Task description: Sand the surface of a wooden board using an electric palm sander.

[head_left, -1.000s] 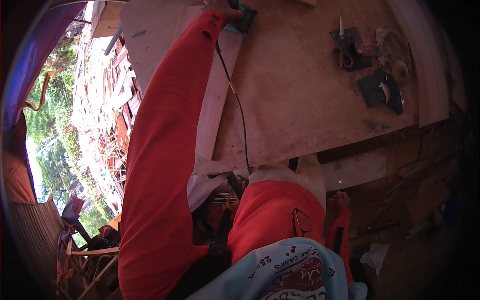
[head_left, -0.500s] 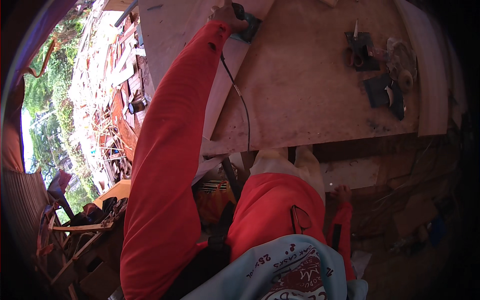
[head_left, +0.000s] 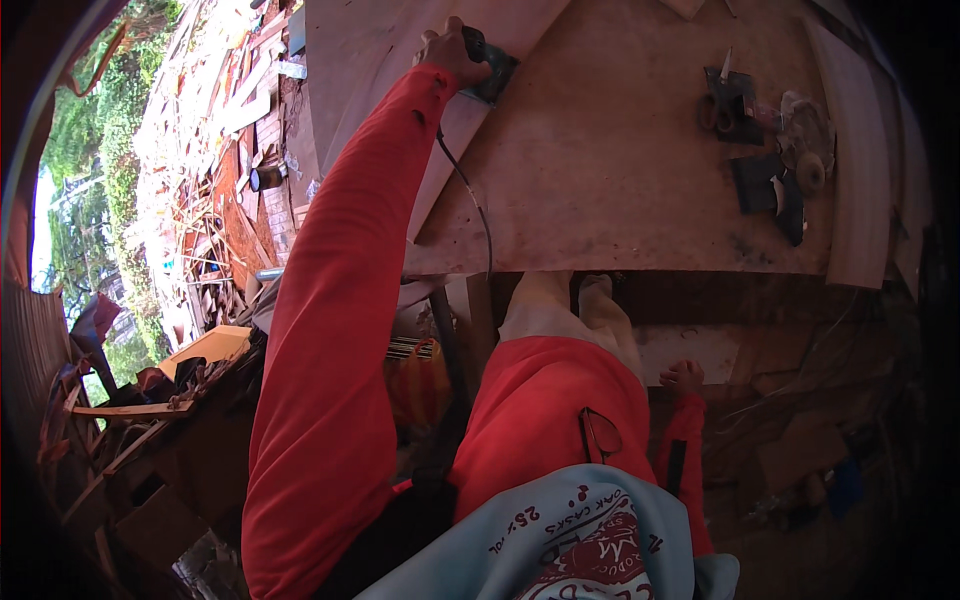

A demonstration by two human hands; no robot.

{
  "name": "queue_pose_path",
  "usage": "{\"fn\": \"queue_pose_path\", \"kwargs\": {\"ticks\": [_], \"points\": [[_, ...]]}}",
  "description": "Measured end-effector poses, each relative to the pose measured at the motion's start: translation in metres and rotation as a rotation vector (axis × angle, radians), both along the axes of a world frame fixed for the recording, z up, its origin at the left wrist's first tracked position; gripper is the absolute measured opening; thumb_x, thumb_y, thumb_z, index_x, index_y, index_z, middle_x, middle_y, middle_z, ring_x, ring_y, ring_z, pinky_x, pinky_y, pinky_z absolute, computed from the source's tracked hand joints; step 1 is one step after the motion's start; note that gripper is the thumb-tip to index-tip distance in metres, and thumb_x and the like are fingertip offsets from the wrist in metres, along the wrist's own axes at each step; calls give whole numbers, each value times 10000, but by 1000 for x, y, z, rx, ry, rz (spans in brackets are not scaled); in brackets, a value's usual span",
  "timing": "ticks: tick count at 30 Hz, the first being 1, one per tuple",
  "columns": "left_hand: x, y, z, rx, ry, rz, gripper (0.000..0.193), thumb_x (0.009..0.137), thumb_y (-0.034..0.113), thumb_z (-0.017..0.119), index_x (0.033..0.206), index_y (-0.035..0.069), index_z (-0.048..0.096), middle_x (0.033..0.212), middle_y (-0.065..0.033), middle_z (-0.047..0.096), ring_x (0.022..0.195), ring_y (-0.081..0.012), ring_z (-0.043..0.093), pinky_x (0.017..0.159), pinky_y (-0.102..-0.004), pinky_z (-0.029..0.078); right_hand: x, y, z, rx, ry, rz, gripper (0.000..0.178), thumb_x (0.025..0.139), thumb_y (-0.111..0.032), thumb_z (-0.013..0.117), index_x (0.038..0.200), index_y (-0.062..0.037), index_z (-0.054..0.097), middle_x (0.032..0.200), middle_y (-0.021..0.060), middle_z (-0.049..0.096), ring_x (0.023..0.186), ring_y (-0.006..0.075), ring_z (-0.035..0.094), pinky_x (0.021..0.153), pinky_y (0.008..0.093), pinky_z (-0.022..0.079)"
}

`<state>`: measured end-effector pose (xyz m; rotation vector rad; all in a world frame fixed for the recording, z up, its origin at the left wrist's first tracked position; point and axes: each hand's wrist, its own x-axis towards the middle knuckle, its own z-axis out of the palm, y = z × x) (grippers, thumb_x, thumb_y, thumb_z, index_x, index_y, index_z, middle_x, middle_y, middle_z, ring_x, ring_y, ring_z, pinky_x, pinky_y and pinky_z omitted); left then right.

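Sander [head_left: 500, 78], dark green, at the far left of the table [head_left: 620, 150], on a pale plank [head_left: 525, 28] and close to the plank's right edge. The left hand [head_left: 455, 58] is wrapped over the tool, its fingers bent around the body, at the end of an outstretched arm in a red sleeve [head_left: 340, 280] with small holes near the wrist. A dark cord [head_left: 475, 195] runs from below that wrist toward the near edge of the table.

The right hand [head_left: 683, 377] is low at the person's right side, near the table's near edge and well apart from the sander. Its fingers look loosely bent; in the dim light I cannot tell whether they are closed.

On the right of the table, scissors [head_left: 724, 76] lie on a dark sheet [head_left: 745, 128], blades pointing far. Just right of them is crumpled clear plastic [head_left: 805, 122], with a roll of tape [head_left: 811, 172] at its near end. More dark pieces [head_left: 755, 185] lie nearer the person, left of the tape. A second plank [head_left: 855, 150] runs along the table's right side. Glasses [head_left: 600, 435] hang on the person's red top. Beyond the table, on the left, are wood scraps [head_left: 230, 150] in bright daylight and greenery [head_left: 75, 205].
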<state>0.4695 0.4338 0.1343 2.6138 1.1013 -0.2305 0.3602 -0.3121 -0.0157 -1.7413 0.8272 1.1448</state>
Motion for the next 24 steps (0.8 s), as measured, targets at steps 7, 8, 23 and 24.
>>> {"fn": "queue_pose_path", "kwargs": {"ticks": [7, 8, 23, 24], "points": [[-52, -15, 10, -14, 10, 59, 835, 635, 390, 755, 1360, 151, 415, 1227, -285, 516, 1026, -471, 636, 906, -495, 524, 17, -7, 5, -14, -21, 40, 233, 948, -219, 560, 1065, -22, 517, 912, 128, 595, 694, 287, 684, 569, 415, 611], [-61, -18, 12, -12, 7, 72, 835, 635, 390, 755, 1360, 151, 415, 1227, -285, 516, 1026, -471, 636, 906, -495, 524, 19, -8, 4, -18, -30, 62, 230, 950, -216, 555, 1066, -21, 519, 915, 132, 598, 694, 287, 685, 573, 416, 615], [-187, -40, 14, -31, -46, 186, 765, 641, 341, 763, 1304, 137, 443, 1200, -293, 513, 999, -497, 633, 892, -512, 533, 43, -1, -6, 17, -12, 164, 190, 975, -200, 536, 1081, -44, 517, 887, 126, 579, 656, 286, 679, 549, 418, 608], [-196, -42, 14, -19, -34, 206, 768, 643, 343, 763, 1308, 138, 438, 1197, -293, 513, 996, -496, 632, 893, -512, 532, 44, 0, -8, 20, -12, 172, 190, 975, -200, 536, 1081, -44, 517, 887, 126, 579, 656, 286, 679, 549, 418, 608]]}}
